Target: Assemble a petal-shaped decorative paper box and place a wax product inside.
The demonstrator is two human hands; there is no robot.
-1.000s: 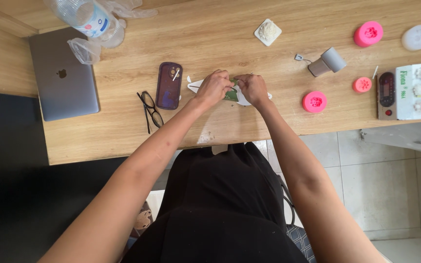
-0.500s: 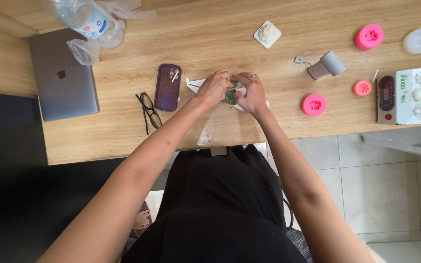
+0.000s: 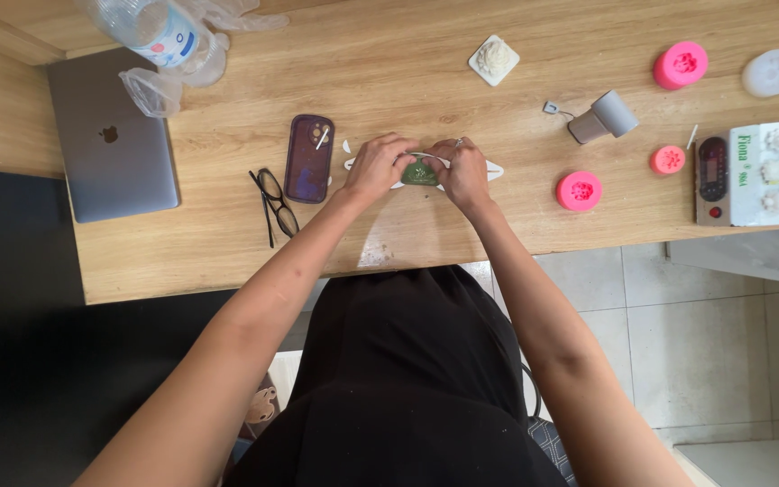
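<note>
Left hand [image 3: 376, 167]: fingers curled and closed on the left edge of a small round dark-green piece [image 3: 420, 171], thumb pressing toward its middle. Right hand [image 3: 463, 171]: fingers likewise closed on the right edge of the same green piece; a ring shows on one finger. The green piece sits between the two hands, low over a flat white sheet with pointed ends [image 3: 494, 169] that lies on the light wooden tabletop [image 3: 407, 72]; whether the piece touches the sheet cannot be told.

Left of the hands: a dark purple phone case lying flat [image 3: 308, 157], a small white fragment resting on it; black-framed folded spectacles [image 3: 272, 200] just beside its lower corner; a closed grey laptop [image 3: 112, 135] at the table's left end; a clear plastic bottle wrapped in a clear bag [image 3: 160, 36] at the far left.

Right of the hands: a round pink silicone mould [image 3: 579, 190] near the table edge; a smaller pink round mould [image 3: 668, 160]; a larger pink mould [image 3: 681, 64]; a grey cylindrical device with a cord [image 3: 604, 117]; a white square tile bearing a white moulded flower [image 3: 494, 59]; a pale round mould [image 3: 771, 73]; a white box with a small black device on it [image 3: 750, 176].
</note>
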